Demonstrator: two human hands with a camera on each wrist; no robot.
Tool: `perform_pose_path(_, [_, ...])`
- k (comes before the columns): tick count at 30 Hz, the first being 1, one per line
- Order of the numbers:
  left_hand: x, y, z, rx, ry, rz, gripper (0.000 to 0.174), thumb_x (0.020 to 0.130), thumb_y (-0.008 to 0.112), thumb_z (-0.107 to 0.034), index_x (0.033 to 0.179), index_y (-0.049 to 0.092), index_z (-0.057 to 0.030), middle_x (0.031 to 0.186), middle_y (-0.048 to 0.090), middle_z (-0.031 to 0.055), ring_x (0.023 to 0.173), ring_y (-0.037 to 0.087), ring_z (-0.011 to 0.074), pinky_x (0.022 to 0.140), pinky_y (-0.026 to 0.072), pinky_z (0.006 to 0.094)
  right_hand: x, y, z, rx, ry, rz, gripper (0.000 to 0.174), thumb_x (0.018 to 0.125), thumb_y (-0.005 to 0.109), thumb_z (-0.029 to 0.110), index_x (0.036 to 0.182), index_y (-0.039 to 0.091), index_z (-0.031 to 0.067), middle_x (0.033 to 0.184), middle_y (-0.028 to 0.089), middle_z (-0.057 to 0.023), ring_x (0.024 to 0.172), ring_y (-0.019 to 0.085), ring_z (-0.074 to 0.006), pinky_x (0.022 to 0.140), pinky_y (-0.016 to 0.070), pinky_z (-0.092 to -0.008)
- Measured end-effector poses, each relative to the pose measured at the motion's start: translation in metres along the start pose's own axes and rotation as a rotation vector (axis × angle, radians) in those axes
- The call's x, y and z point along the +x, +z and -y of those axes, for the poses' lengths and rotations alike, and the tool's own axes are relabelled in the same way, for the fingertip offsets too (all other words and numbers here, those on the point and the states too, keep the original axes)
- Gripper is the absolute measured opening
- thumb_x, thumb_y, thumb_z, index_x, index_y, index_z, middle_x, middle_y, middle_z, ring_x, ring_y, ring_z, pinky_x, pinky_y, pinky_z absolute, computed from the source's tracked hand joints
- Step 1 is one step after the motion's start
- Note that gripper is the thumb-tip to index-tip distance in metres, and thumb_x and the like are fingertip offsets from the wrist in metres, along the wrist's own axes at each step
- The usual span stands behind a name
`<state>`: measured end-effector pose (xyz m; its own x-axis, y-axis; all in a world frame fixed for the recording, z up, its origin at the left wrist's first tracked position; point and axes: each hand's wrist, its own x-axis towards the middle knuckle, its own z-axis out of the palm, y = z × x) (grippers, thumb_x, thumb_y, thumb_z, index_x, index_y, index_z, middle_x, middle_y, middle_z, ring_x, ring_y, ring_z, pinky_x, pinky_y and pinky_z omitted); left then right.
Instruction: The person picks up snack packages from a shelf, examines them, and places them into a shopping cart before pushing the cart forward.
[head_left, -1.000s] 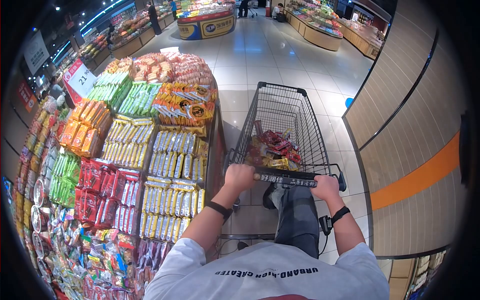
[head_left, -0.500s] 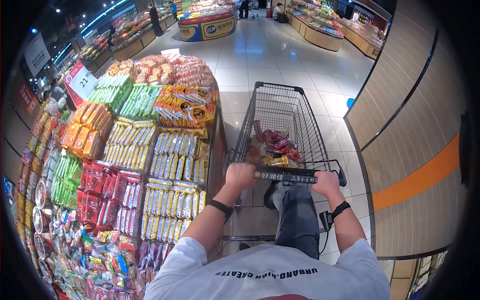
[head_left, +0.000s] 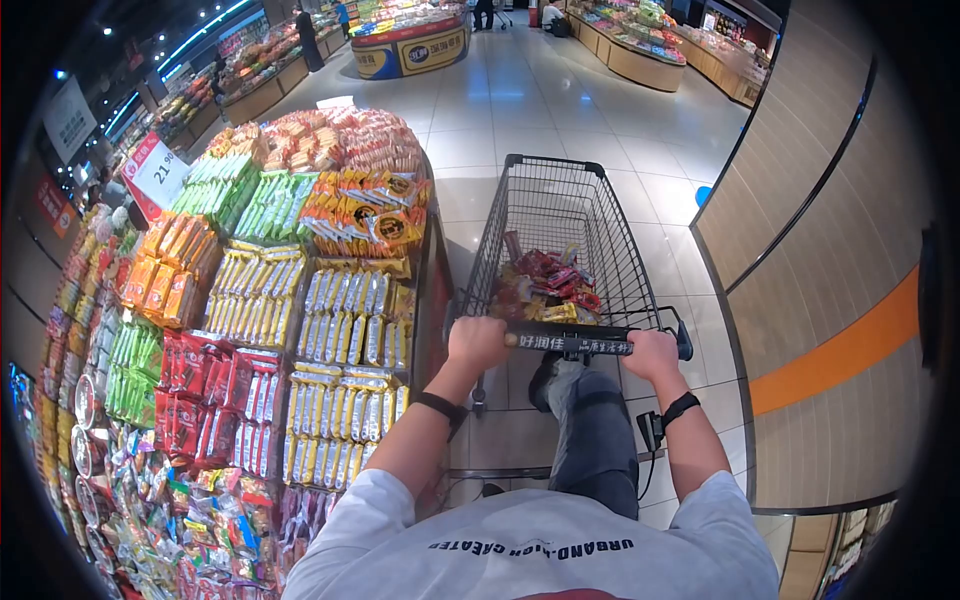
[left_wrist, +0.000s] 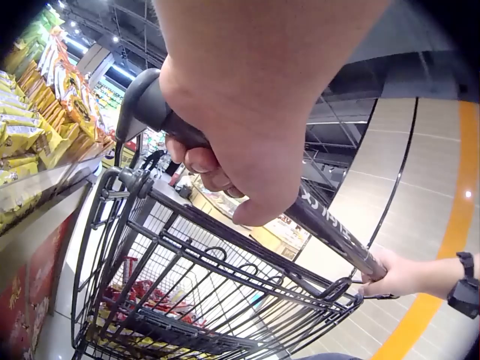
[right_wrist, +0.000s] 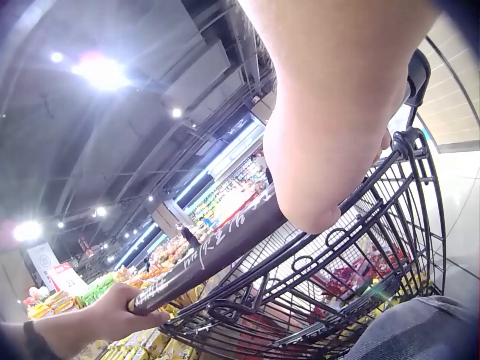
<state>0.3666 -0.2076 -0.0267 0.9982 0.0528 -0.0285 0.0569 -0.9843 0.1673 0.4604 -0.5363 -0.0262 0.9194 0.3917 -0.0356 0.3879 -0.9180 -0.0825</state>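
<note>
A black wire shopping cart (head_left: 633, 262) stands in front of the person. My left hand (head_left: 477, 345) grips the left end of its dark handle (head_left: 560, 341), which carries white lettering. Toward the other end, my right hand (head_left: 653, 356) is wrapped round the same bar. In the left wrist view the curled left fingers (left_wrist: 201, 160) show under the handle. From the right wrist, the right hand (right_wrist: 322, 165) covers its part of the bar. Red and yellow snack packets (head_left: 548, 283) lie heaped at the near end of the basket.
Close along the cart's left runs a display of wrapped snacks (head_left: 345, 310) with a price sign (head_left: 157, 176). A wood-panelled wall (head_left: 810, 290) with an orange stripe stands on the right. Tiled floor (head_left: 545, 115) stretches ahead to a round counter (head_left: 410, 52) and several people.
Both hands keep hold of the handle. The cart's front end shifts slightly up and left in the head view, and the person's leg has changed position a little.
</note>
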Motion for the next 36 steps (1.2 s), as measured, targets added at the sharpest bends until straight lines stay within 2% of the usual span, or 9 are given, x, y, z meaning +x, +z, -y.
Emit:
perform_pose_path(4, [0.006, -0.005, -0.002, 0.02, -0.011, 0.026, 0.02, 0.081, 0.067, -0.031, 0.085, 0.075, -0.0123, 0.085, 0.074, 0.0093, 0.084, 0.073, 0.0277, 0.074, 0.0548, 0.0417, 0.005, 0.005, -0.004, 0.026, 0.004, -0.033, 0.021, 0.074, 0.068, 0.034, 0.079, 0.073, 0.0141, 0.076, 0.07, -0.0137, 0.077, 0.069, -0.0352, 0.072, 0.0551, -0.0467])
perform_pose_path(6, [0.008, -0.008, -0.003, -0.002, -0.025, 0.027, 0.02, 0.08, 0.068, -0.03, 0.085, 0.075, -0.0118, 0.087, 0.074, 0.0095, 0.086, 0.072, 0.0279, 0.075, 0.0548, 0.0421, 0.009, 0.002, -0.004, 0.016, 0.016, 0.039, 0.024, 0.073, 0.071, 0.032, 0.09, 0.075, 0.0153, 0.083, 0.073, -0.0138, 0.084, 0.071, -0.0345, 0.076, 0.0558, -0.0459])
perform_pose_path(12, [0.016, -0.003, 0.001, 0.001, -0.012, 0.027, 0.02, 0.078, 0.07, -0.029, 0.085, 0.075, -0.0118, 0.088, 0.074, 0.0102, 0.088, 0.072, 0.0293, 0.078, 0.0549, 0.0433, 0.013, -0.003, -0.001, 0.007, 0.03, 0.05, 0.027, 0.073, 0.072, 0.033, 0.093, 0.075, 0.016, 0.084, 0.073, -0.0134, 0.085, 0.071, -0.0337, 0.077, 0.0562, -0.0455])
perform_pose_path(16, [0.017, 0.0, 0.003, -0.01, -0.01, 0.001, 0.02, 0.078, 0.07, -0.03, 0.084, 0.075, -0.0115, 0.087, 0.074, 0.0107, 0.088, 0.072, 0.0296, 0.078, 0.0549, 0.0439, 0.012, 0.003, -0.005, 0.042, -0.01, -0.045, 0.021, 0.072, 0.069, 0.033, 0.081, 0.074, 0.0144, 0.078, 0.071, -0.0137, 0.079, 0.069, -0.035, 0.073, 0.055, -0.0465])
perform_pose_path(18, [0.016, 0.001, 0.003, -0.008, -0.005, -0.006, 0.021, 0.079, 0.069, -0.031, 0.083, 0.074, -0.0113, 0.086, 0.073, 0.0109, 0.086, 0.072, 0.0297, 0.077, 0.0549, 0.0444, 0.014, -0.003, -0.002, 0.01, 0.025, 0.057, 0.027, 0.073, 0.071, 0.033, 0.094, 0.076, 0.0166, 0.086, 0.073, -0.0132, 0.086, 0.071, -0.0338, 0.078, 0.0563, -0.0453])
perform_pose_path(21, [0.015, 0.004, 0.004, -0.006, 0.007, -0.048, 0.018, 0.076, 0.068, -0.028, 0.083, 0.074, -0.0127, 0.082, 0.073, 0.0096, 0.081, 0.071, 0.0303, 0.074, 0.055, 0.0443, 0.014, -0.009, 0.002, 0.008, 0.039, 0.081, 0.026, 0.074, 0.07, 0.032, 0.094, 0.076, 0.0167, 0.087, 0.074, -0.0131, 0.087, 0.071, -0.0339, 0.08, 0.0562, -0.0454])
perform_pose_path(31, [0.002, 0.008, 0.005, -0.013, 0.038, -0.088, 0.019, 0.077, 0.07, -0.031, 0.085, 0.073, -0.0134, 0.082, 0.073, 0.0085, 0.082, 0.071, 0.0297, 0.074, 0.055, 0.0451, 0.003, -0.008, 0.004, 0.001, 0.043, 0.08, 0.025, 0.074, 0.069, 0.031, 0.093, 0.076, 0.0156, 0.09, 0.074, -0.0137, 0.089, 0.071, -0.0339, 0.082, 0.0556, -0.0455])
perform_pose_path(33, [0.0, 0.008, 0.004, -0.018, 0.026, -0.08, 0.021, 0.078, 0.07, -0.032, 0.085, 0.073, -0.013, 0.082, 0.073, 0.0083, 0.083, 0.071, 0.0297, 0.074, 0.055, 0.0453, 0.002, -0.002, 0.0, 0.011, 0.002, 0.033, 0.025, 0.075, 0.067, 0.036, 0.084, 0.074, 0.0132, 0.083, 0.072, -0.0152, 0.085, 0.07, -0.0362, 0.078, 0.0548, -0.0476])
perform_pose_path(36, [-0.004, 0.011, 0.004, -0.017, 0.038, -0.095, 0.022, 0.078, 0.07, -0.034, 0.085, 0.073, -0.0127, 0.083, 0.073, 0.0085, 0.083, 0.071, 0.0298, 0.074, 0.055, 0.0452, -0.001, -0.001, 0.0, -0.002, -0.003, 0.039, 0.026, 0.076, 0.067, 0.037, 0.085, 0.075, 0.0134, 0.085, 0.072, -0.0153, 0.087, 0.07, -0.0366, 0.079, 0.055, -0.0476])
